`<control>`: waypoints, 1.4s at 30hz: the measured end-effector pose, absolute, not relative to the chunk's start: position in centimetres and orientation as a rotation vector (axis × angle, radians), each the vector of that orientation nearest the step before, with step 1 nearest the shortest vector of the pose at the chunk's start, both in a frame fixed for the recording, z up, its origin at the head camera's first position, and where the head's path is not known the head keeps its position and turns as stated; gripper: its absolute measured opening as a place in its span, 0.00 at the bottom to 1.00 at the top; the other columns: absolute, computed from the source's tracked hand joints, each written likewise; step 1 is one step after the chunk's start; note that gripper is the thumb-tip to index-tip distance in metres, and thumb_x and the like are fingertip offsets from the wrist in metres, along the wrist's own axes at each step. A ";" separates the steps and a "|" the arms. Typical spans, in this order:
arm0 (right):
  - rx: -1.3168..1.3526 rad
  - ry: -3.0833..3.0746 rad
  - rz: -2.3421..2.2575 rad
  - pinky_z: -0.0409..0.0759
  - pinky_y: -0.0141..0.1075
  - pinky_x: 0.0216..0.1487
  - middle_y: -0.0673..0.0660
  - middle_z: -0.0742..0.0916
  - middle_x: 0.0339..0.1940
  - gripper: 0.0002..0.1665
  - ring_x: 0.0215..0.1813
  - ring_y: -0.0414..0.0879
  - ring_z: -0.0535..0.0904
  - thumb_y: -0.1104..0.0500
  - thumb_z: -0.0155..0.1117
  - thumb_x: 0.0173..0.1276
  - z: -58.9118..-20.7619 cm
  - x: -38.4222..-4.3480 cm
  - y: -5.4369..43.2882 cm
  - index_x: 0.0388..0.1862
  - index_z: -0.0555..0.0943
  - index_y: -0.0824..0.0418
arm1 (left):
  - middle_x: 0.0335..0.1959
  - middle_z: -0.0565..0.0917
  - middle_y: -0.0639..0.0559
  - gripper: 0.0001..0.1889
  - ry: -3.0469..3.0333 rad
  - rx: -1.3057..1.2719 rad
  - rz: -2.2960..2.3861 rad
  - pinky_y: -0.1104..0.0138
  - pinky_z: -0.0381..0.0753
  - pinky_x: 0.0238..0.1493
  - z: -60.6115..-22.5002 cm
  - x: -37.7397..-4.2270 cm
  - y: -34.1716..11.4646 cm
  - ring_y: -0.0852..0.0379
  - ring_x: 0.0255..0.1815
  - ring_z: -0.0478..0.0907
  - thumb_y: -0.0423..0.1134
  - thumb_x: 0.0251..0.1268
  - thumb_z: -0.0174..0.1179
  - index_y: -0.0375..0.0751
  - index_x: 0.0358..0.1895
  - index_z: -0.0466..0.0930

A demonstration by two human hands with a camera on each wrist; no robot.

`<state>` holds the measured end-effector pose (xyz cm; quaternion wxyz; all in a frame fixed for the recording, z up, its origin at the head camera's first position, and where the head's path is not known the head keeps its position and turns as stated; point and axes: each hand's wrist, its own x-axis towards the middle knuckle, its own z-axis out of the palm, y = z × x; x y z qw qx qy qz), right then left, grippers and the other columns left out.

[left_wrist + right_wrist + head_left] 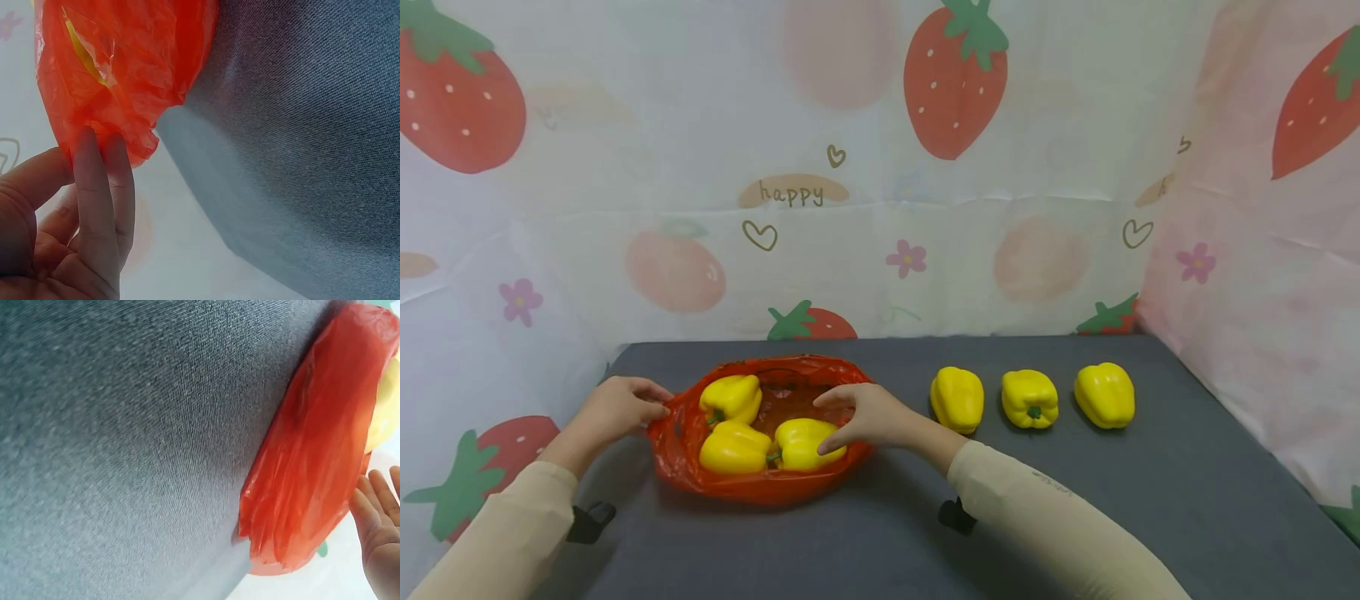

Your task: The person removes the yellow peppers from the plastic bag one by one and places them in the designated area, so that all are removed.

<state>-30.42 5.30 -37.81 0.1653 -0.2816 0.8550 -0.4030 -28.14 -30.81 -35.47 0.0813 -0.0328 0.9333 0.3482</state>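
A red plastic bag (748, 490) lies on the table with its mouth spread wide. Inside are three yellow bell peppers: one at the back left (735, 395), one at the front left (733, 450) and one at the front right (803, 444). My left hand (622, 407) pinches the bag's left edge between thumb and fingers; the left wrist view shows the fingertips on the crumpled red plastic (125, 94). Over the bag's right side, my right hand (880, 419) has thumb and fingers apart, the thumb tip overlapping the front right pepper. Its palm shows in the right wrist view, beside the bag (312, 462).
Right of the bag, three more yellow bell peppers stand in a row: the nearest (957, 400), the middle one (1028, 397) and the farthest (1105, 395). They sit on a dark grey table (1075, 492). A strawberry-printed cloth (880, 275) hangs behind and at both sides.
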 end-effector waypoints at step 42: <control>-0.778 2.528 -1.058 0.77 0.42 0.64 0.48 0.83 0.63 0.38 0.59 0.44 0.76 0.45 0.80 0.51 -37.7 -30.6 3.6 0.62 0.80 0.50 | 0.46 0.83 0.32 0.18 2.794 -0.099 1.048 0.54 0.88 0.43 -35.7 -27.9 -31.1 0.54 0.36 0.81 0.34 0.66 0.60 0.23 0.54 0.78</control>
